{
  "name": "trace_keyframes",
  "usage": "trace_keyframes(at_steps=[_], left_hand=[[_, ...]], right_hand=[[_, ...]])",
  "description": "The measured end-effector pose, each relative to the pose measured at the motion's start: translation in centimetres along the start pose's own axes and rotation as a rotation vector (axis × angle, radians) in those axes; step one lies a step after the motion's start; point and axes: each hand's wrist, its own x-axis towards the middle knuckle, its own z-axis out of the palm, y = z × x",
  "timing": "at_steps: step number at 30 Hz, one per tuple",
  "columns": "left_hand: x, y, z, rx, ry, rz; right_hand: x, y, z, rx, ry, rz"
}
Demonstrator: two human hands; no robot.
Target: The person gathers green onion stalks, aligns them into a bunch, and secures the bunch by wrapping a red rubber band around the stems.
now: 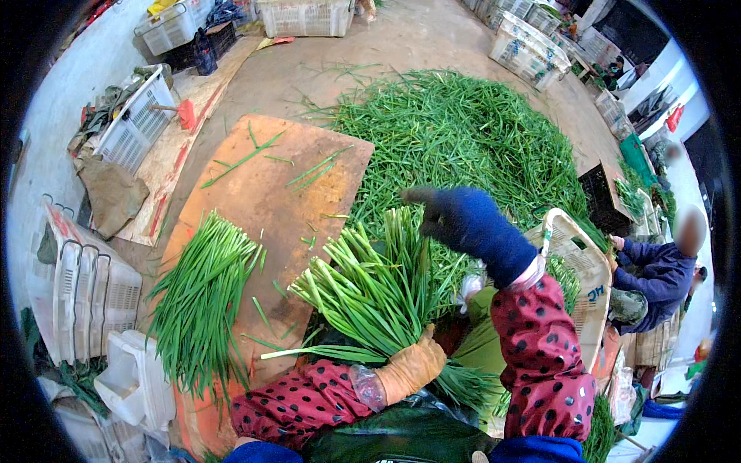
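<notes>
Your orange-gloved left grip (413, 364) closes round one bunch of slender green stalks (363, 289) before you; your blue-gloved right grip (467, 226) is part-spread, apparently empty; expect the bunch light, limp, easily bruised, best held mid-length; one similar bunch (202, 305) lies on one orange-brown wooden counter (266, 189), one loose green-leaf heap (467, 135) beyond.

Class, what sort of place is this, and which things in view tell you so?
Probably a shed for sorting or bunching vegetables: a big heap of loose greens lies on the floor, the left hand grips a bunch, and white plastic crates stand about.
</notes>
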Motion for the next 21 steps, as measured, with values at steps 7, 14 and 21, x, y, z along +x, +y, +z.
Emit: trace_keyframes(at_steps=[7,14,21], left_hand=[[0.0,0.6,0.9,0.008,0.044,-0.013],[0.4,0.7,0.6,-0.052,0.054,0.006],[-0.2,0.0,0.8,0.000,-0.019,-0.030]], right_hand=[[1.3,2.8,6.7,-0.258,-0.064,0.015],[2.6,6.9,0.3,0.287,0.568,0.339],[2.9,1.6,1.5,-0.056,-0.016,-0.045]])
